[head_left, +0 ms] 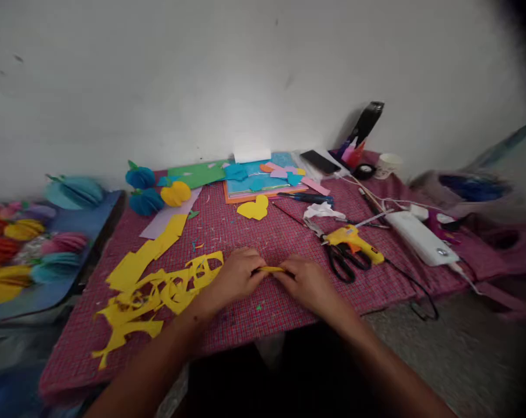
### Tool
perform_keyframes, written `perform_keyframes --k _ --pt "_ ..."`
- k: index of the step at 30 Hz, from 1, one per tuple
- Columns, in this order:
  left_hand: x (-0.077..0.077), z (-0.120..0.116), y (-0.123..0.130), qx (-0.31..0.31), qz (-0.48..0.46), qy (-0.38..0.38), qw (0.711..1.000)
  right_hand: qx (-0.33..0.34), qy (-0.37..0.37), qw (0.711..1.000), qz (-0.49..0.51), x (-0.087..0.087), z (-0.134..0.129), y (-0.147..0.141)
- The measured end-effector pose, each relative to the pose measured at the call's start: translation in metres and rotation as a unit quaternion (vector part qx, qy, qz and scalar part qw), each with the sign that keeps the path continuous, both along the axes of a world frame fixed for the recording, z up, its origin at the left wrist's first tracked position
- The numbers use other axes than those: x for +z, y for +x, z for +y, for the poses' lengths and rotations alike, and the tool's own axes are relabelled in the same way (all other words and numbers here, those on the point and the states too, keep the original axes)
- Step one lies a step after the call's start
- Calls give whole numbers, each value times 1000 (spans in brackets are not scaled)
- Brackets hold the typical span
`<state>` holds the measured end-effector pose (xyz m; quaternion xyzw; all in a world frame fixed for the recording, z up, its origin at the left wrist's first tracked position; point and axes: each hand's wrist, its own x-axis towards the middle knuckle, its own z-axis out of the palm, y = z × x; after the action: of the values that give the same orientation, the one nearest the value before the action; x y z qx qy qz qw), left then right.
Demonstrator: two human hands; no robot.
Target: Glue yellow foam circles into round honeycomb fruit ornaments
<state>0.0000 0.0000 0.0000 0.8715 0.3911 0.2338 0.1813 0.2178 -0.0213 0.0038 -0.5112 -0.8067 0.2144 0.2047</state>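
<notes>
My left hand (239, 273) and my right hand (301, 281) pinch a small yellow paper piece (271, 269) between them, just above the checked tablecloth (263, 325). The piece is seen edge-on, thin and flat, and the fingers hide both of its ends. Beyond the hands lie yellow cut-out paper shapes (254, 208). Left of my left hand spread yellow paper offcuts (176, 293) with round holes cut from them. To the right of my right hand are black-handled scissors (345, 261) and a yellow glue gun (352, 239).
Paper pumpkins in blue (146, 201) and yellow (176, 193) stand at the back left; more fill a blue board (101, 212). Coloured paper sheets (241, 184) lie against the wall. At right are a phone (320, 162), a white power strip (422, 238), cables and a paper cup (388, 165).
</notes>
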Motion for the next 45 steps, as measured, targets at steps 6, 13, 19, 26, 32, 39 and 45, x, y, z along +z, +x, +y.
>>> perform_keyframes --k 6,13,19,26,32,39,45 --pt "2 0 1 8 8 -12 1000 3 5 1000 14 0 2 0" --pt "5 0 2 15 17 -19 1000 5 19 1000 19 -3 2 0" --pt "6 -1 4 -1 44 -3 999 4 29 1000 2 -6 0 2" --pt "5 -1 4 -2 36 12 999 8 23 1000 0 -8 2 2" --pt "5 -1 6 3 51 6 999 18 23 999 -21 -11 3 4" --pt "13 -3 -2 -11 13 -37 999 22 15 1000 -15 -10 2 5" --pt "15 -7 -4 -27 -6 -38 999 40 -4 998 52 0 2 5"
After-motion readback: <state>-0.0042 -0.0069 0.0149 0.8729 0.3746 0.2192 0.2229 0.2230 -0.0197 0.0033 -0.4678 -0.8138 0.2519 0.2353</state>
